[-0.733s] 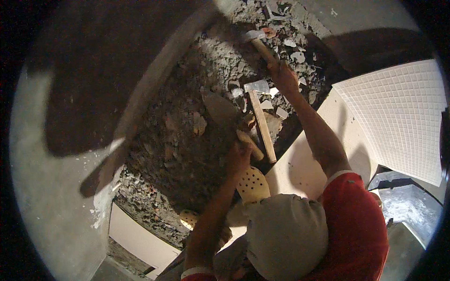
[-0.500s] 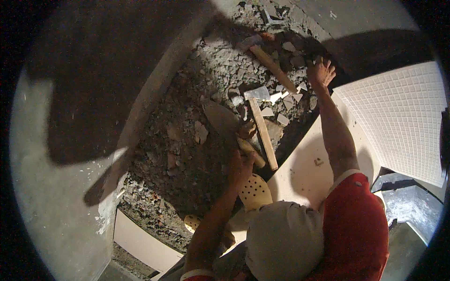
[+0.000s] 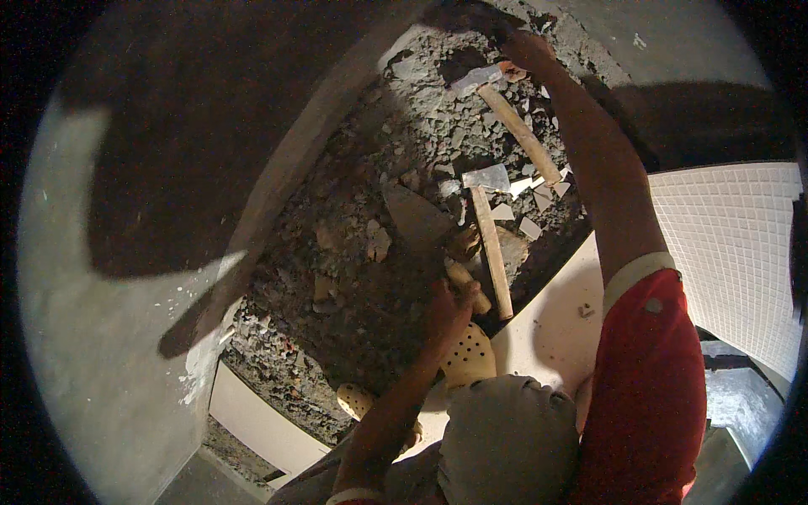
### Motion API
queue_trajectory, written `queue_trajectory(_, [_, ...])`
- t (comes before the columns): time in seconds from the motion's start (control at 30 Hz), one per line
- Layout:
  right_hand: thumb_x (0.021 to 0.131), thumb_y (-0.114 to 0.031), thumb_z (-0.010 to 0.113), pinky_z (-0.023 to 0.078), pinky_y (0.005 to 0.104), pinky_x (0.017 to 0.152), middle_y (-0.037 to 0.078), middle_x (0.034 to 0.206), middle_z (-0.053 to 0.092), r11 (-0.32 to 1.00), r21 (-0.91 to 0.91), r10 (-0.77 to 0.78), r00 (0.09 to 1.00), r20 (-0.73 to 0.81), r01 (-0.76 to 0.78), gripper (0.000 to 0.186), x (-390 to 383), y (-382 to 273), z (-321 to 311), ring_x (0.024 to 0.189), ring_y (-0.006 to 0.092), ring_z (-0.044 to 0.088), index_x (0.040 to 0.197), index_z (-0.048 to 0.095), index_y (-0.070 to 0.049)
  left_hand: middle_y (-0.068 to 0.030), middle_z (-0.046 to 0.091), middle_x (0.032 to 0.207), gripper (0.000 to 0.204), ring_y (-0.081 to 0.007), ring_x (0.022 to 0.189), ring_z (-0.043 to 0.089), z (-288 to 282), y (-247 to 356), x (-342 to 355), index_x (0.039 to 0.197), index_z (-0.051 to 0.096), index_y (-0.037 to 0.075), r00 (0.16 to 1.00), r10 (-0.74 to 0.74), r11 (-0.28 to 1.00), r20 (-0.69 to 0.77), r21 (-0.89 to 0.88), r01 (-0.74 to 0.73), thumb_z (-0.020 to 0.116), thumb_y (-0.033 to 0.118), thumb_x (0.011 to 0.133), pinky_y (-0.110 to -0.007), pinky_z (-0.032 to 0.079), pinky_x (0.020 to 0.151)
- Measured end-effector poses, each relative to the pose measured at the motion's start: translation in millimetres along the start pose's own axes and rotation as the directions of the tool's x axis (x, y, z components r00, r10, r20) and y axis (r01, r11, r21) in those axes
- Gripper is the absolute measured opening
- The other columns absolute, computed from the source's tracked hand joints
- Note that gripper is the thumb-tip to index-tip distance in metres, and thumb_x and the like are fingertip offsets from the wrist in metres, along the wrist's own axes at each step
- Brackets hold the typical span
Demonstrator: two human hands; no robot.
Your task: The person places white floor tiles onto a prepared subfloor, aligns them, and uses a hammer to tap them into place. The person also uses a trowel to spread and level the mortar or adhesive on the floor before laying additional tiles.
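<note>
My left hand is closed round the wooden handle of a trowel. The trowel's pointed grey blade lies over the dark rubble. My right hand is stretched out to the far end of the rubble, beside a reddish broken piece. Shadow hides its fingers, so I cannot make out whether they grip anything. Between my hands lie two tools with wooden handles and metal heads: a farther one close to my right forearm, and a nearer one just right of the trowel handle.
Broken tile pieces are strewn among the rubble. A pale tile borders it on the right, near a tile with a gridded back. Grey wall rises at left. Perforated yellow shoes and a light cap are below.
My right hand has moved from the rubble's right edge up to its far end, with the arm stretched farther. My left hand stays at the trowel handle. The view has shifted slightly.
</note>
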State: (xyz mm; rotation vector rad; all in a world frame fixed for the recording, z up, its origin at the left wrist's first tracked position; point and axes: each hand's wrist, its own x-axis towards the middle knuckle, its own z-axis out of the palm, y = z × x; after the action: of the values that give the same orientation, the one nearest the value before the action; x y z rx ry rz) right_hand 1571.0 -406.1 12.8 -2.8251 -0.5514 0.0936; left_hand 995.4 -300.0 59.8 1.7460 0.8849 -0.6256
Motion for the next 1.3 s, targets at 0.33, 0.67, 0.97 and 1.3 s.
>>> queue_trajectory(0.33, [0.104,-0.038,0.054,0.053,0.0527,0.09,0.022,0.115,0.072,0.994,-0.044,0.091,0.99,-0.103,-0.096,0.041,-302,15,-129,0.108,0.0436,0.068,0.135,0.064,-0.012,-0.0318,0.053,0.14,0.082,-0.0467,0.125,0.057,33,-10,18,0.148,0.039,-0.006,0.951,0.117,0.915,-0.286,-0.342,-0.215,0.075,0.032,0.085,-0.049,0.046,0.106])
queue_trajectory(0.67, [0.095,-0.033,0.071,0.047,0.0508,0.104,0.023,0.128,0.064,0.948,0.098,0.312,0.945,-0.099,-0.302,0.053,-394,-11,-115,0.123,0.043,0.059,0.136,0.058,-0.002,-0.0327,0.063,0.124,0.078,-0.0487,0.111,0.066,-32,-17,-19,0.144,0.041,-0.005,0.935,0.069,0.996,-0.348,-0.026,-0.084,0.072,0.036,0.086,-0.054,0.052,0.097])
queue_trajectory(0.97, [0.104,-0.035,0.058,0.056,0.0484,0.074,0.018,0.099,0.067,0.905,0.173,-0.328,0.897,-0.297,0.388,0.035,-237,-58,6,0.088,0.037,0.067,0.116,0.06,-0.003,-0.0291,0.068,0.111,0.078,-0.0483,0.102,0.068,-80,-75,-16,0.139,0.046,-0.006,0.845,0.221,0.966,-0.487,0.231,-0.119,0.075,0.041,0.084,-0.055,0.055,0.085])
queue_trajectory(1.3, [0.106,-0.054,0.054,0.048,0.0326,0.054,0.0,0.078,0.06,0.407,0.904,0.007,0.989,-0.149,0.133,0.043,-177,-115,-14,0.062,0.0138,0.057,0.112,0.062,-0.012,-0.027,0.07,0.113,0.078,-0.0421,0.098,0.07,-104,-79,-30,0.139,0.048,-0.005,0.888,-0.008,1.0,-0.459,-0.014,0.002,0.077,0.042,0.085,-0.049,0.056,0.085])
